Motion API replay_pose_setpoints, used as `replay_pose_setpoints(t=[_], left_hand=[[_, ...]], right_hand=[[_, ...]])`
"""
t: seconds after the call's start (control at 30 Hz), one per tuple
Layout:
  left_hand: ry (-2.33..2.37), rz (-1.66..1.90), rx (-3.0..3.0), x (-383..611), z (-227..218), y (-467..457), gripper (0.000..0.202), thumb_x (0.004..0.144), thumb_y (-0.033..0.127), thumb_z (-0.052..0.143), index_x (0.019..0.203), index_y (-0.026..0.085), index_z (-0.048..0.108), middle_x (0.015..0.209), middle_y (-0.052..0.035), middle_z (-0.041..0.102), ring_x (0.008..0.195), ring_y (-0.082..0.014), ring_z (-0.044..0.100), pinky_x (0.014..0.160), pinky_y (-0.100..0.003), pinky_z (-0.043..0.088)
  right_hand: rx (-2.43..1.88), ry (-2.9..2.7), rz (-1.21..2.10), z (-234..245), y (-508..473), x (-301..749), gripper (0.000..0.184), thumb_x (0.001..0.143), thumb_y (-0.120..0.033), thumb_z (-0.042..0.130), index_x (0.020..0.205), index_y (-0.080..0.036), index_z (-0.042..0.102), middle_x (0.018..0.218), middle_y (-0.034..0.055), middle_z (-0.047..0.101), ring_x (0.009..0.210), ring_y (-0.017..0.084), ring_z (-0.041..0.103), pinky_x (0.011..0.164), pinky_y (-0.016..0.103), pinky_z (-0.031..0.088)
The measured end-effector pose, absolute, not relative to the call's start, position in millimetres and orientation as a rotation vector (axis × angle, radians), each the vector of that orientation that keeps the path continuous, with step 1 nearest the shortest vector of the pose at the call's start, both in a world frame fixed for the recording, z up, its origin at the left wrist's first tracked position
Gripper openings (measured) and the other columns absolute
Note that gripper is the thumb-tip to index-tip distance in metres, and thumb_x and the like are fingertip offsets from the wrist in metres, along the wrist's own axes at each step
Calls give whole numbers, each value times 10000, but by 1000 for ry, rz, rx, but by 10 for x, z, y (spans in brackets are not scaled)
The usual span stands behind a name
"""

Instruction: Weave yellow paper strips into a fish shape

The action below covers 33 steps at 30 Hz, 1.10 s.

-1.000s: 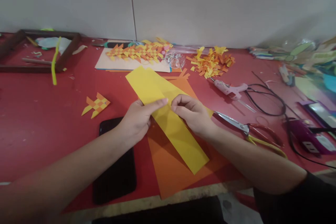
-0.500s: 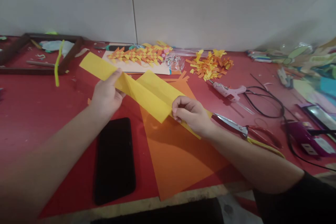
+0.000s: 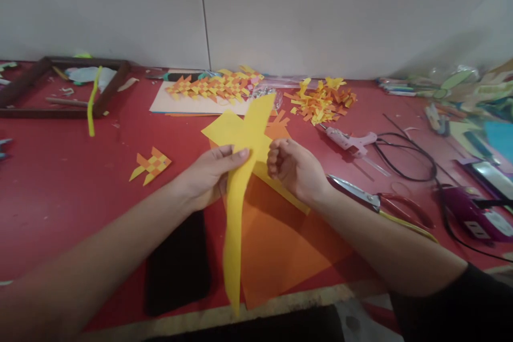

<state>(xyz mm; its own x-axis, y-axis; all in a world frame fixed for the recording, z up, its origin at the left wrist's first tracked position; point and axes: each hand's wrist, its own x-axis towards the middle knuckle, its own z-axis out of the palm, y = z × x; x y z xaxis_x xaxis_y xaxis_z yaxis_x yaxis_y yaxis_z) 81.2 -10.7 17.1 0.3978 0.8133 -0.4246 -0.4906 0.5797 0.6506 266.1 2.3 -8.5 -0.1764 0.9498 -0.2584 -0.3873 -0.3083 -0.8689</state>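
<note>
The left grip pinches a long, smooth yellow strip that hangs limp, twisted edge-on. Beside it the right grip, curled tight, nips a flat yellow sheet lying on matte orange paper. Under both is a scuffed red worktop, with a plain pale wall beyond.
</note>
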Motion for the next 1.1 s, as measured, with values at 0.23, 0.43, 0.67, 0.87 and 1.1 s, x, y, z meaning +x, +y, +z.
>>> replay_pose_setpoints(t=[0.23, 0.43, 0.67, 0.87, 1.1], left_hand=[[787, 753, 572, 869, -80, -151, 369, 659, 274, 870, 976, 143, 732, 817, -58, 762, 719, -143, 715, 703, -220, 563], [741, 765, 649, 854, -64, -172, 391, 707, 314, 843, 1025, 159, 674, 961, -74, 750, 746, -137, 707, 710, -232, 556], [773, 616, 674, 839, -36, -212, 346, 746, 386, 805, 964, 182, 630, 894, -38, 719, 740, -130, 689, 663, -243, 569], [754, 661, 627, 852, -33, -196, 357, 689, 382, 845, 786, 142, 599, 785, -14, 687, 676, -114, 657, 680, -244, 537], [749, 867, 594, 835, -38, -130, 451, 613, 108, 862, 965, 179, 590, 872, 18, 661, 752, -119, 667, 716, -254, 544]], right_hand=[[-926, -920, 1841, -150, -69, 2624, 273, 747, -437, 760, 792, -214, 609, 699, -13, 592, 634, 132, 568, 613, 278, 490], [-899, -886, 1912, -113, -94, 2620, 334, 746, -476, 767, 910, -209, 650, 845, 28, 694, 801, 167, 647, 749, 303, 519], [-882, -974, 1896, -122, -5, 2653, 385, 750, -551, 722, 871, -192, 657, 785, 50, 714, 693, 192, 663, 582, 307, 516], [-862, -745, 1903, -49, 23, 2674, 229, 810, -358, 611, 950, -191, 682, 822, 36, 748, 673, 191, 670, 670, 332, 556], [-1033, -615, 1956, -46, 66, 2759, 436, 763, -334, 541, 1142, -150, 651, 935, 84, 770, 875, 300, 712, 819, 441, 553]])
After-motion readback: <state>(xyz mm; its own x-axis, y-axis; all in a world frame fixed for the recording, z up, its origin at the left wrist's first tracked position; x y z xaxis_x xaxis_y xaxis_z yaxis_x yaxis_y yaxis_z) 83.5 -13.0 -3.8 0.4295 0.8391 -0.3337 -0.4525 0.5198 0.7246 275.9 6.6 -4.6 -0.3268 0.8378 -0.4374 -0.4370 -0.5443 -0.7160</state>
